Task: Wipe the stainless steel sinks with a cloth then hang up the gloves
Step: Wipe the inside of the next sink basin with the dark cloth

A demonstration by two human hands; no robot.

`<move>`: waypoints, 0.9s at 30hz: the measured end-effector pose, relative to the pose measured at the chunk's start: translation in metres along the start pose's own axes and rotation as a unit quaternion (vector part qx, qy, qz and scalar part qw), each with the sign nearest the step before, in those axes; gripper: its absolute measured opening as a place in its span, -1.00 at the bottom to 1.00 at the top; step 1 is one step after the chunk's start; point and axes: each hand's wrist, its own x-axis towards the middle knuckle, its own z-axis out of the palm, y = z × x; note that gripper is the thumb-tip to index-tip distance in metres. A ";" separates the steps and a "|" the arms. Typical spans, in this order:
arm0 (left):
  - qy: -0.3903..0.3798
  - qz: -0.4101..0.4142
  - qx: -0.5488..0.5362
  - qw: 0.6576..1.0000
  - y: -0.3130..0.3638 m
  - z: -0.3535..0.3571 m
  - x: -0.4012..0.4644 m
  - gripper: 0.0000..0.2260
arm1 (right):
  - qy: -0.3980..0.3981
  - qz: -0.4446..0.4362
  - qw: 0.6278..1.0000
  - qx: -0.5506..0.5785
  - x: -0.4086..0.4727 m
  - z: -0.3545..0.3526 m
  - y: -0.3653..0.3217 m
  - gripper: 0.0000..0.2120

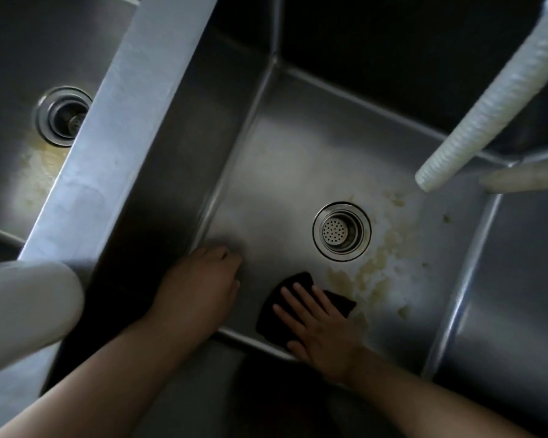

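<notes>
Landmark: the strainer drain point(341, 231) set in the floor of the nearer sink point(285, 159); every place below is read from it.

Step in hand: the wiping, I judge. The gloves are not in view, so the hanging up looks a long way off.

Cloth: a dark cloth point(274, 306) lies flat on the sink floor just this side of the drain, close to the front wall.

Right hand point(317, 324): its grip is flat and open, fingers straight and spread, pressing on top of the cloth rather than closing round it.

Left hand point(200, 286): to the left of the drain, by the foot of the left wall; its fingers curl downward and I cannot tell whether they touch the steel. It holds nothing that I can see.

Dirt: yellowish stains point(369, 276) spread right of the drain and this side of it, the nearest patch just beside the cloth.

Other basin: a second sink point(16, 172) beyond the dividing rim point(114, 128), far left of the drain, also stained.

Hose: a ribbed white hose point(494, 109) hangs above and right of the drain.

Next move calls for: a firm sweep of the cloth rightward across the stains, keeping pressure flat.
</notes>
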 end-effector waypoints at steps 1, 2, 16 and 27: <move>0.000 0.001 0.001 1.000 0.001 -0.002 0.001 -0.75 | -0.006 -0.010 1.000 -0.008 -0.008 0.000 0.004 -0.37; -0.002 -0.001 0.002 1.000 0.001 -0.005 0.001 -0.76 | -0.013 -0.016 1.000 -0.010 -0.013 -0.001 0.007 -0.37; -0.012 -0.045 -0.033 0.998 -0.006 0.000 0.009 -0.69 | 0.081 0.159 0.983 0.041 0.209 -0.073 0.109 -0.30; -0.021 0.032 -0.012 0.999 0.009 0.006 0.015 -0.47 | 0.103 0.201 0.974 0.028 0.270 -0.104 0.197 -0.34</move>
